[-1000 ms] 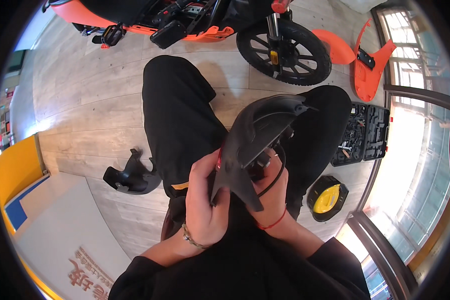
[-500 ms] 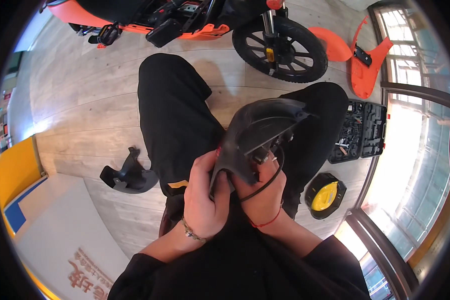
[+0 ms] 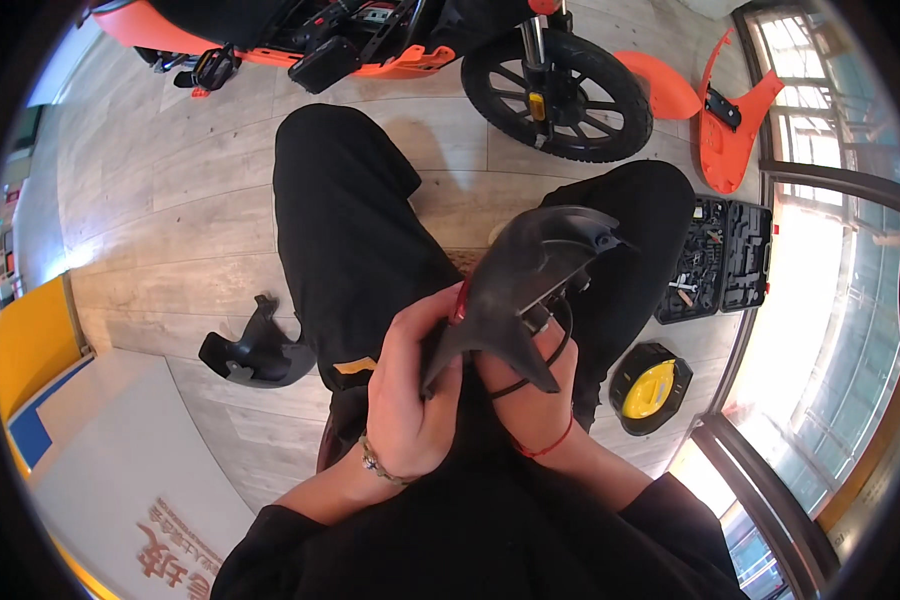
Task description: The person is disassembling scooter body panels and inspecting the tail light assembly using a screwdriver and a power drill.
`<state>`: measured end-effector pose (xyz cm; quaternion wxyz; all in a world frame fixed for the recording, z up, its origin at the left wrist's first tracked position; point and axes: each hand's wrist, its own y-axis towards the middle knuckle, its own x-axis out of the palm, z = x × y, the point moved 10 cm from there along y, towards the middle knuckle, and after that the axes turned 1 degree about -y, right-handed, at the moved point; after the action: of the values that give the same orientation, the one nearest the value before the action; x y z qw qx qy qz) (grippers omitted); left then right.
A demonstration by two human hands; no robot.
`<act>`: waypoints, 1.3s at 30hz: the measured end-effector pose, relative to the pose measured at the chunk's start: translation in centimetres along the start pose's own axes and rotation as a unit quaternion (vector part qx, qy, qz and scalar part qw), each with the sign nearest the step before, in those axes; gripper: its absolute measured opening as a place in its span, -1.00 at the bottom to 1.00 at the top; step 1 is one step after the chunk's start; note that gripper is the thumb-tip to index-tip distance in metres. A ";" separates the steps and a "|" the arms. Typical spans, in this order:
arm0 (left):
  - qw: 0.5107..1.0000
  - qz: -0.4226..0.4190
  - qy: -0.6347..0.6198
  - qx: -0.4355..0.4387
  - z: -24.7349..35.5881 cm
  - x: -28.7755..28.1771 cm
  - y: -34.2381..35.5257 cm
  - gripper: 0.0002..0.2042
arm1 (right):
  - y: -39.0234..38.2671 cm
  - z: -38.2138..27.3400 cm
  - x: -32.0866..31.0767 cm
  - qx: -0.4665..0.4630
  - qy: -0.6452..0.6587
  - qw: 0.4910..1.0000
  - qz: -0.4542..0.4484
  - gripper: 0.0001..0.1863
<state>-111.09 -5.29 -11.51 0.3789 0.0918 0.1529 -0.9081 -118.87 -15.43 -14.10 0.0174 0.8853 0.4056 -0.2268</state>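
Observation:
Between my knees I hold a curved black plastic scooter cover with a horn-like prong at its near end. My left hand is closed around its left edge, beside a small red piece. On the other side my right hand is closed on the cover, its fingers partly hidden beneath it. A thin black cable loops from the cover over my right hand. Another black plastic cover lies on the floor to the left of my leg.
An orange scooter with its front wheel stands ahead. Orange panels lie at the far right. An opened tool case and a black-and-yellow tray are on the right by the window. A white board is at left.
The cover has turned in my hands, so more of its outer face and the prong show. My right hand has shifted slightly with it and is more covered.

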 end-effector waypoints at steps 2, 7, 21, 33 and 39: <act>1.000 -0.006 -0.017 -0.001 0.0 0.2 0.0 -0.65 | 0.0 -0.2 0.0 -0.006 -0.028 1.000 -0.001 -0.74; 0.998 -0.008 0.026 0.048 0.8 0.6 -0.1 -0.62 | -0.2 0.3 0.2 0.037 0.052 0.998 0.004 -0.72; 0.997 0.004 0.008 0.071 0.8 0.1 0.7 -0.55 | -0.9 1.9 0.9 0.085 0.199 0.976 0.039 -0.77; 0.971 0.122 -0.182 -0.097 -2.5 -2.4 0.4 -0.76 | 0.7 3.7 -2.7 0.091 0.080 0.989 0.080 -0.87; 0.968 0.123 -0.207 -0.067 -2.5 -2.0 -0.2 -0.72 | 1.6 1.7 -2.8 0.002 -0.073 0.996 0.051 -0.89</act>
<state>-109.69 -2.97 -13.22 0.5161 -0.1057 0.1193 -0.8416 -120.00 -18.85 -14.70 0.0566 0.8857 0.3572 -0.2910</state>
